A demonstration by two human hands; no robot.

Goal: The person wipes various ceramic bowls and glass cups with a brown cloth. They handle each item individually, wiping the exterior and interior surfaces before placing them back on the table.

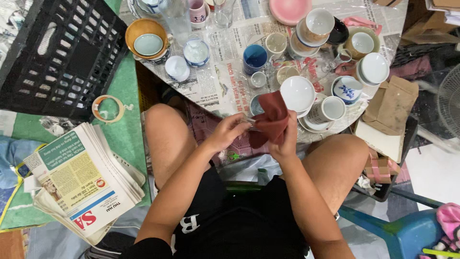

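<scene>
Newspaper-covered bench [230, 76] crowded with cups: just before it, our left hand [227, 132] pinches a small clear glass piece [251, 121], fragile and slippery, while our right hand [285, 139] grips a soft dark-red cloth [270, 122] around it.

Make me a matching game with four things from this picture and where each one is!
Things:
1. dark red cloth
2. stack of newspapers
3. black plastic crate
4. roll of tape

Places:
A. on the green mat, just below the crate
B. held in the right hand
C. far upper left
D. lower left, beside the person's left knee

Pairs: 1-B, 2-D, 3-C, 4-A
</scene>
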